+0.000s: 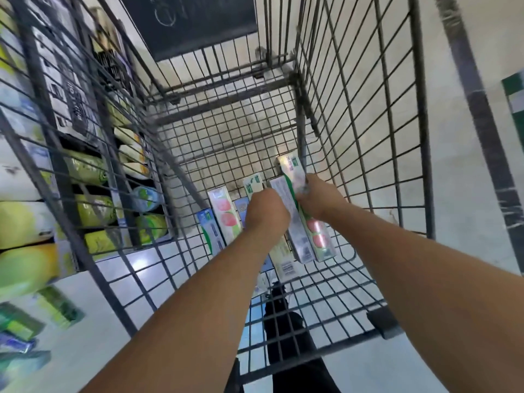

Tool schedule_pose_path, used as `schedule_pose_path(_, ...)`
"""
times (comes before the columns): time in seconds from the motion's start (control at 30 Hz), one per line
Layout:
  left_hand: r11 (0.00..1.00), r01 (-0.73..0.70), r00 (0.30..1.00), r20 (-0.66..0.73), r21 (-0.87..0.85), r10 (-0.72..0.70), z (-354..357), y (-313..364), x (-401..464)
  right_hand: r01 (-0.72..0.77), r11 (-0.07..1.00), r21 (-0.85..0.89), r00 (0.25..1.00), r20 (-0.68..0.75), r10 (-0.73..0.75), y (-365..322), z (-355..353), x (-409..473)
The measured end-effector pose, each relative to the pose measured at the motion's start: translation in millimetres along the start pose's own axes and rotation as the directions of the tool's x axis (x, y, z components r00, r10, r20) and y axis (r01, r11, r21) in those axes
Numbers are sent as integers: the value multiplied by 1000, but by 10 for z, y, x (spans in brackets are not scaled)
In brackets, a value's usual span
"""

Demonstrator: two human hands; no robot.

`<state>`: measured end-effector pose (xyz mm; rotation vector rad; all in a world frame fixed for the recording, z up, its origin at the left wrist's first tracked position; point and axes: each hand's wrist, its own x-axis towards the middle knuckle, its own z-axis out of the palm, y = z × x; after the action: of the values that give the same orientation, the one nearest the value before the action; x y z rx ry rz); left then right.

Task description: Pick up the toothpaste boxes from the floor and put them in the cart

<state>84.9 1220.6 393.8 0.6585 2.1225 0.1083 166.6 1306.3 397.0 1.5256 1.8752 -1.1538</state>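
Two toothpaste boxes (300, 211), long axes running away from you, sit pinched in your right hand (319, 198) above the cart (354, 109) floor; left hand (268, 212) grips neighbouring boxes (252, 184).

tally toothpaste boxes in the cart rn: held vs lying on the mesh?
Held in hands: 3 (left hand grips one box; right hand grips two boxes)
Lying on cart floor, clearly visible: 3
Total: 6, possibly more hidden under the arms.
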Motion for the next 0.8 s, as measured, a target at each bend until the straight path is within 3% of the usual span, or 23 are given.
schedule_pose_path(0.17, 1000, 1, 999, 35, 23, -2, 29, -111, -2, -21, 997, -70, 999, 25, 23, 126, 121, -52)
schedule_pose_path(0.37, 983, -140, 988, 90, 120, 129, -227, -182, -271, -35, 996, -82, 997, 68, 41, 81, 77, -362)
schedule_pose_path(0.6, 937, -231, 971, 116, 262, 207, -1702, -284, -1116, 246, 904, -349, 969, 51, -243, -607, -853, -1358)
schedule_pose_path(0.8, 906, -142, 984, -40, 399, 172, -2899, -394, -2404, 462, 663, -589, 844, 63, -532, -1450, -1483, -2615)
